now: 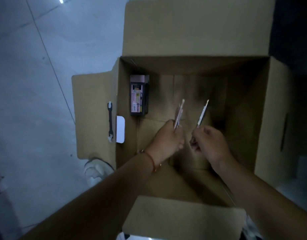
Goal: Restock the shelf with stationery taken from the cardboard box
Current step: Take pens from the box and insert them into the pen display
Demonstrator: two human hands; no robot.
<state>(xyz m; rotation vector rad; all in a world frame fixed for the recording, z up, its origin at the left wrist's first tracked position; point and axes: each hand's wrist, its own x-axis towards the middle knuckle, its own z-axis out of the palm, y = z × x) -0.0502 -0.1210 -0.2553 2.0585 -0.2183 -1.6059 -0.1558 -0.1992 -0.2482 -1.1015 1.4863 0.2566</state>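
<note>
Inside the open cardboard box, a dark packet lies by its left wall. The left hand grips what look like several pens; the right hand pinches a single pen, both above the box floor.

This looks like a shop's stock area or back room, dimly lit. A large open cardboard box with a plastic carry handle on its side stands on a pale tiled floor, and a retail-labelled stationery pack lies inside against its left wall.
</note>
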